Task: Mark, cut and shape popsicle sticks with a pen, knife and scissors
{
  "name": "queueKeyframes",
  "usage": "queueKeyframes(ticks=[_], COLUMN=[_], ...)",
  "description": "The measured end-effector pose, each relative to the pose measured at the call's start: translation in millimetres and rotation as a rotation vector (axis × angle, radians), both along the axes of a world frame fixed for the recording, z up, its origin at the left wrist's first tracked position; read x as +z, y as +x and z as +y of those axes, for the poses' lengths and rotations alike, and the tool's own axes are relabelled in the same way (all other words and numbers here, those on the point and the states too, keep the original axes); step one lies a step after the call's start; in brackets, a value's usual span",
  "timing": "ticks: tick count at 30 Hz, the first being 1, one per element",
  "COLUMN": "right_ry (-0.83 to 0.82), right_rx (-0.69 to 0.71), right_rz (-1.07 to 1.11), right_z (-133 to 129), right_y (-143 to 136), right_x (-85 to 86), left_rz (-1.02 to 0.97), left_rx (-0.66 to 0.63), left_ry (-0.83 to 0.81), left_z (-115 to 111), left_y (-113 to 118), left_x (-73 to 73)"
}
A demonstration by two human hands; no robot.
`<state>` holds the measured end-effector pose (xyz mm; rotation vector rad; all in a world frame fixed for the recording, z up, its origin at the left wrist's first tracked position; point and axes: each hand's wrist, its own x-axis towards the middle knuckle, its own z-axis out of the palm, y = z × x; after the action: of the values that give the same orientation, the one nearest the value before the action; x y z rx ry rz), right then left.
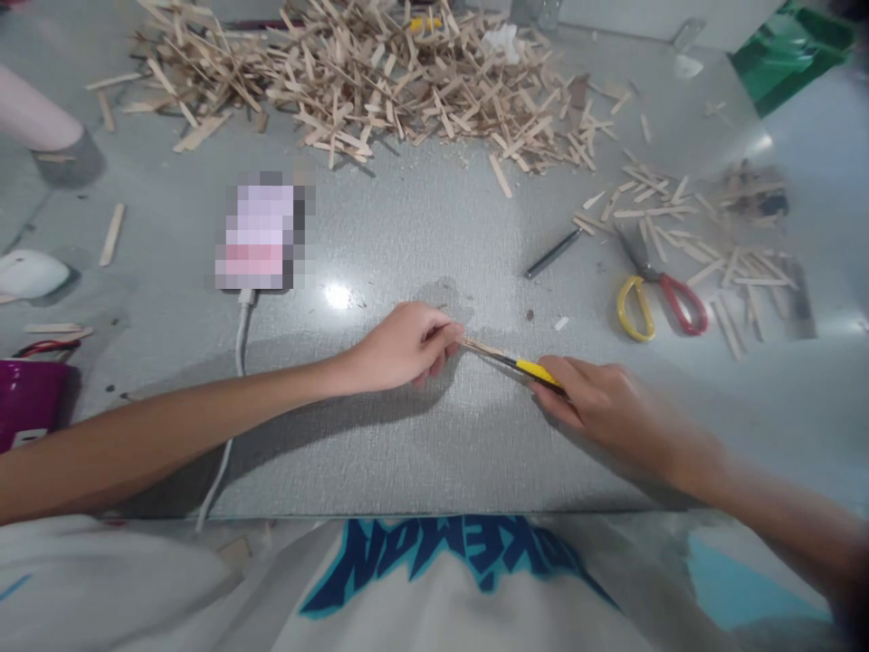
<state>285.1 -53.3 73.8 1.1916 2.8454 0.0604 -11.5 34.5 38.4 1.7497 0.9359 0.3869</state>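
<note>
Yellow-and-black tool [541, 372] grasped in right hand [597, 398], narrow end directed toward ten o'clock. Thin wooden stick [483, 347] pinched between thumb and fingers of left hand [411, 344], on its three-to-four o'clock side, alongside narrow end of tool; exact contact too small to tell. On grey table [394, 453], clockwise from left hand: heap of sticks [407, 86] at twelve o'clock, dark rod [553, 254] at two, scissors [650, 273] before three, pixelated item [254, 231] with white cable [240, 340] at ten.
</note>
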Motion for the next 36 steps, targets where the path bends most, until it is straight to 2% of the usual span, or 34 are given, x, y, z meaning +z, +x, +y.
queueKeyframes(ticks=[6, 9, 12, 16, 19, 23, 26, 32, 36], right_ry=[0.075, 0.146, 0.292, 0.43, 0.421, 0.311, 0.296, 0.264, 0.302], right_rx=[-0.039, -0.022, 0.012, 0.058, 0.077, 0.023, 0.0, 0.083, 0.024], right_rz=[0.009, -0.103, -0.269, -0.393, -0.356, -0.384, -0.406, -0.356, -0.426], right_z=[-1.6, -6.7, -12.1, -9.7, -3.8, -5.1, -5.5, 9.9, 0.0], right_y=[-6.8, -16.6, -29.5, -31.8, -24.9, -33.4, -42.1, -25.9, -39.9], right_x=[0.7, 8.7, 18.4, 14.7, 7.4, 19.0, 27.4, 13.4, 23.3], left_rz=[0.026, 0.012, -0.001, -0.023, -0.035, -0.038, -0.038, -0.075, -0.081], left_rx=[-0.024, -0.058, -0.071, -0.046, -0.044, -0.047, -0.035, -0.026, -0.031], left_ry=[0.013, 0.04, 0.072, 0.069, 0.074, 0.079, 0.083, 0.1, 0.121], left_z=[1.1, 1.4, 1.3, 1.0, 0.6, -0.3, -1.3, -3.3, -4.8], left_y=[0.0, 0.5, 0.4, -1.2, -1.4, -0.7, -1.3, -1.3, -1.8], left_x=[3.2, 4.3, 2.4, -2.2, -3.6, -2.6, -3.3, -9.5, -8.8])
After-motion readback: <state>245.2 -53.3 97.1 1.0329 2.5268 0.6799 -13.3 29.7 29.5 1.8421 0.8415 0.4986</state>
